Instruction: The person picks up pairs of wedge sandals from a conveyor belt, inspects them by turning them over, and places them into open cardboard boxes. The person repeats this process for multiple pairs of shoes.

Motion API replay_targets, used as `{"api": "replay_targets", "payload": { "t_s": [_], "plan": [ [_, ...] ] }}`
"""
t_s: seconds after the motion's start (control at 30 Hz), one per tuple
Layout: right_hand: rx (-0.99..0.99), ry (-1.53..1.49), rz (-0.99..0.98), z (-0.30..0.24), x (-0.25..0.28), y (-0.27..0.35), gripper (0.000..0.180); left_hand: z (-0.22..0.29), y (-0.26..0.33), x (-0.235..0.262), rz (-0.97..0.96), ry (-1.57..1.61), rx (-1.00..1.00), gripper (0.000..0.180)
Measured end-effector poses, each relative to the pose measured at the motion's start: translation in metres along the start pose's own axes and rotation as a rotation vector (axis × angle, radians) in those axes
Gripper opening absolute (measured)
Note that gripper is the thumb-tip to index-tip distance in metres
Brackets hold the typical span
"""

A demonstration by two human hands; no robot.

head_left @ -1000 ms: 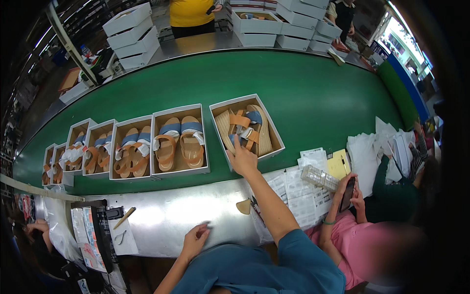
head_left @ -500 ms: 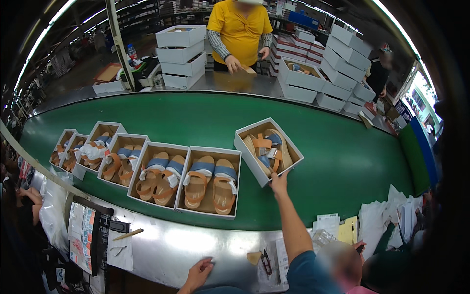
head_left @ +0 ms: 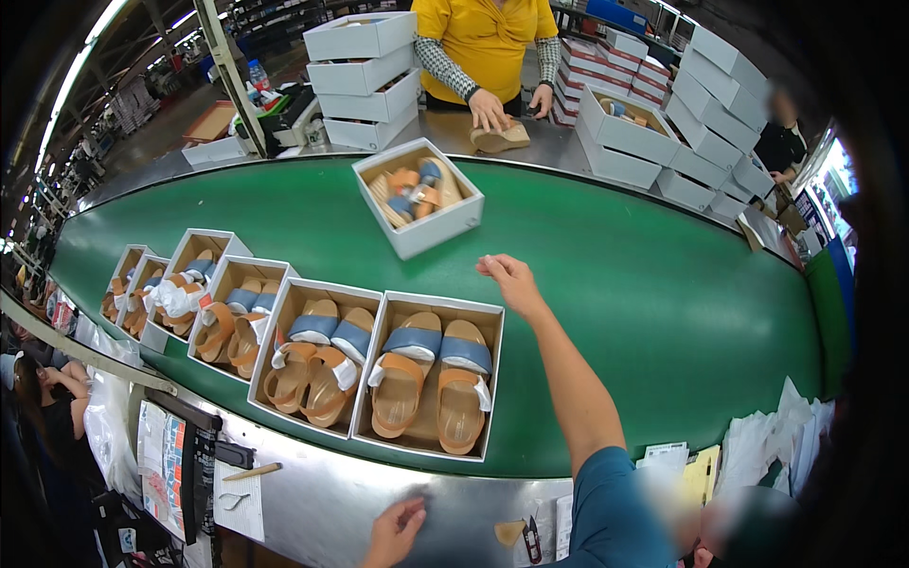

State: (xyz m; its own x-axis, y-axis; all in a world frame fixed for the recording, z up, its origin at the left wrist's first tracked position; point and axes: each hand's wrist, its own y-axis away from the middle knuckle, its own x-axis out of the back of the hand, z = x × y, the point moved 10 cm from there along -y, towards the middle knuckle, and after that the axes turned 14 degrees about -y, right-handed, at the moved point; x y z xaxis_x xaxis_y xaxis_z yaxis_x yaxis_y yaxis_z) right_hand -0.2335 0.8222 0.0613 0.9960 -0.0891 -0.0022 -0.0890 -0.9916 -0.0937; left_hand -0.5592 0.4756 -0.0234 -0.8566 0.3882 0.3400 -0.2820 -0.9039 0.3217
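Note:
My right hand (head_left: 512, 282) reaches out over the green belt (head_left: 606, 312), fingers loosely stretched with nothing in them. Ahead of it, apart from the fingertips, a white shoebox (head_left: 434, 227) sits askew toward the far side. Inside that box lie sandals (head_left: 412, 194) with tan and blue straps, slightly blurred. My left hand (head_left: 396, 532) hovers at the metal table's edge, empty, its fingers loosely bent and apart. Nearest to it, an open box (head_left: 426, 450) holds two sandals (head_left: 461, 379) side by side, with blue toe straps and tan ankle straps.
Several more open sandal boxes (head_left: 308, 355) run leftward along the belt. Across it, a person in yellow (head_left: 483, 47) touches a tan wedge-shaped piece (head_left: 500, 138) between box stacks (head_left: 369, 85). Thread snips (head_left: 532, 540), a pencil-like stick (head_left: 253, 471) and papers lie on the metal table (head_left: 331, 473).
The box with the sandals has left my right hand and moved away to the far left on the belt. The person opposite now has a hand on the tan piece.

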Motion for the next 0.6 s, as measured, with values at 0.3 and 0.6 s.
{"api": "replay_targets", "payload": {
  "t_s": [0.3, 0.6],
  "plan": [
    [0.112, 0.459, -0.074, -0.097, -0.057, 0.189, 0.029, 0.164, -0.081, 0.085, 0.482, -0.807, -0.562, 0.026],
    [0.047, 0.694, -0.298, -0.051, -0.118, 0.236, 0.025, 0.150, -0.132, 0.077, 0.250, -0.852, -0.495, 0.020]
  ]
}}
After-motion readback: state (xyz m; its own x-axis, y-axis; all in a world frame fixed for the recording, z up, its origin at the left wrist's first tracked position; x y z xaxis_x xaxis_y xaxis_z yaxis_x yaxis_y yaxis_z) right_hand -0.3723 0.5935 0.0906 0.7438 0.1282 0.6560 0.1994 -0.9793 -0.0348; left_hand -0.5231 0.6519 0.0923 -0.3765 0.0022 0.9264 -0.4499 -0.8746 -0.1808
